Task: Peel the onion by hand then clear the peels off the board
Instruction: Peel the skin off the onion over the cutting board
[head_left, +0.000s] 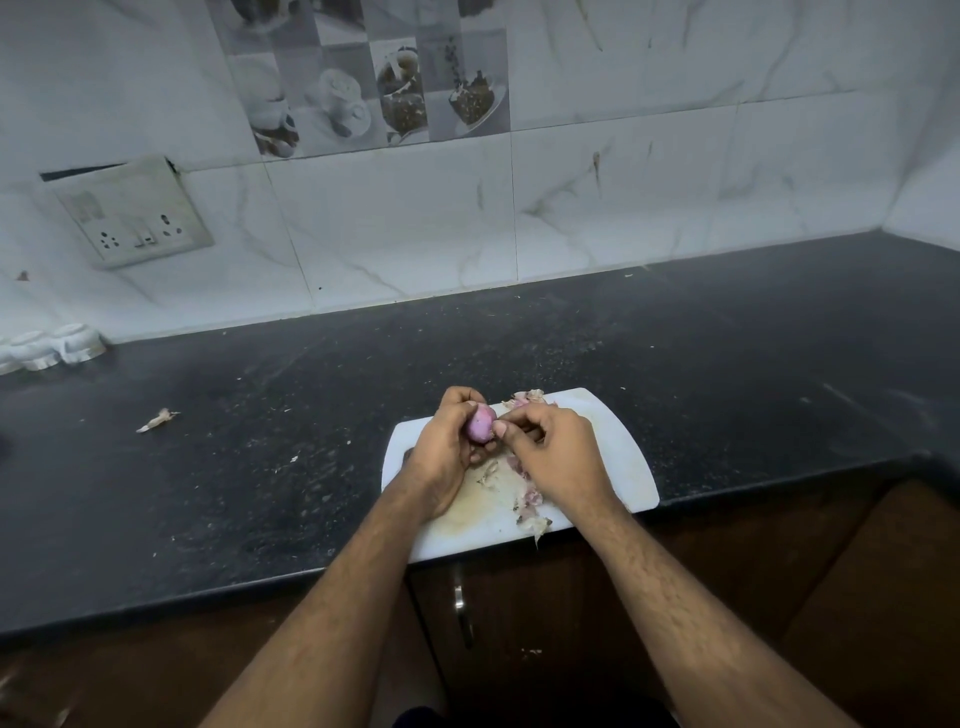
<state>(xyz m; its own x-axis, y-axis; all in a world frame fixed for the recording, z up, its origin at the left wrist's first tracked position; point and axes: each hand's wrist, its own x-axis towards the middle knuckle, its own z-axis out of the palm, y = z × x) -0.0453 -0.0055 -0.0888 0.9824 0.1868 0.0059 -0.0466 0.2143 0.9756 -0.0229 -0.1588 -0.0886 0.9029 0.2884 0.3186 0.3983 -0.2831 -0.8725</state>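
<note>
We see only part of the onion (480, 423); the left hand (447, 452) covers its left side, and the right hand (558, 457) hides some peels (527, 501) on the board (623, 452). White objects (49, 348) at the left edge of the frame are cut off. The switch plate's (132, 221) details are too small to read.

Both bare forearms reach forward and converge. The left hand (447, 447) curls its fingers around the onion (480, 423), thumb on top. The right hand (553, 452) is bent at the knuckles, its thumb and forefinger pinching at the onion's side.
</note>
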